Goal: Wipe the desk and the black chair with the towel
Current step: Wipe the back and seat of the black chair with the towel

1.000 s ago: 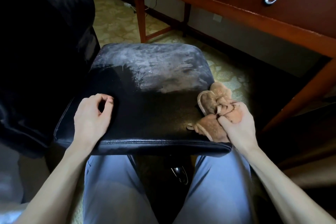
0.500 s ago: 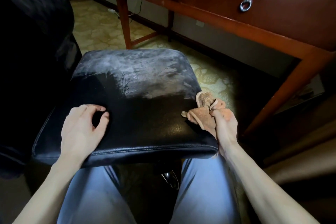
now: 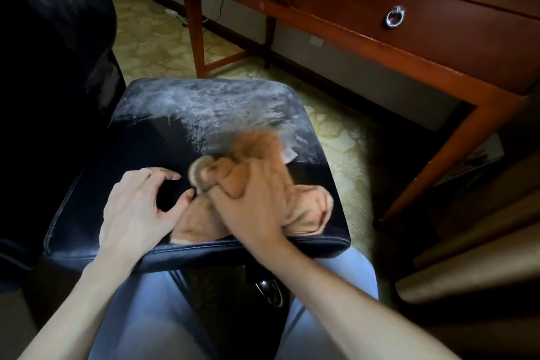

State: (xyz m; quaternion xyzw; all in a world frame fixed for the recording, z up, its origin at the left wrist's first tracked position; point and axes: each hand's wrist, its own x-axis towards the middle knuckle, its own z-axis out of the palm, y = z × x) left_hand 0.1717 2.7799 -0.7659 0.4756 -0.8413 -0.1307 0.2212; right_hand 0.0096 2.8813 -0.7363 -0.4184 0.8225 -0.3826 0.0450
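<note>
Wood bench [image 3: 380, 47] behind my black chair [image 3: 163, 155], left hand [image 3: 137, 213] resting loose on it, right hand [image 3: 254, 207] squeezing the towel [image 3: 304, 204], now moved from the right edge to the middle.

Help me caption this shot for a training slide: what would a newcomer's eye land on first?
The orange-brown towel, blurred, bunched in the right hand on the near half of the black chair seat. Then the grey dusty film across the seat's far half, against the dark near part. The left hand rests near the seat's front edge.
</note>
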